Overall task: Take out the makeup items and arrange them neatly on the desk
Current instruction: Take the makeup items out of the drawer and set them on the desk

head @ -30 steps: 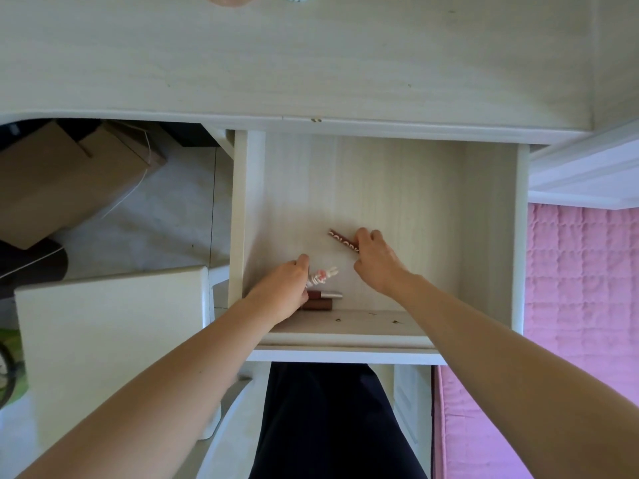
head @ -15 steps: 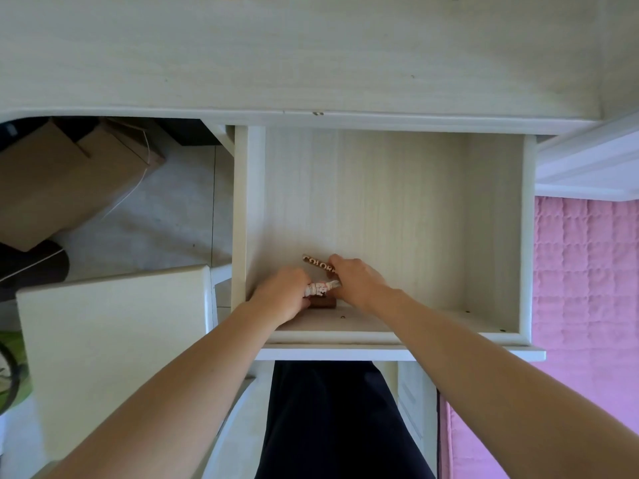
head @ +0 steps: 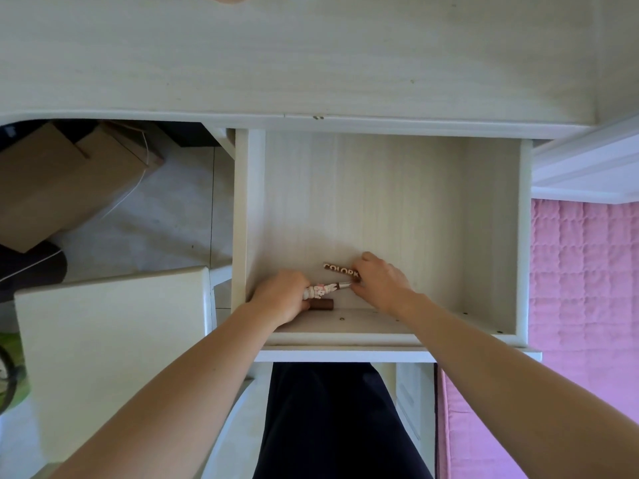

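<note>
Gathering step, inside open drawer (head: 491,219), near front wall. Left hand (head: 281,299): fingers curled round white patterned pen (head: 323,289), brown tube (head: 321,304) just below, touching hand. Right hand (head: 378,283): fingers pinching lettered brown stick (head: 340,270). Count: three makeup items, two hands, one drawer. Next, likely: lift all clear, up to desk (head: 311,57), lay in row.

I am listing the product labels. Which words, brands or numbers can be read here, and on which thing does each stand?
"COLORK": white letters on the brown stick held by the right hand; the hand covers whatever follows.
White pen in the left hand: pink pattern, no letters readable.
Brown tube in the drawer: no text visible.
Nothing else carries readable text.
</note>
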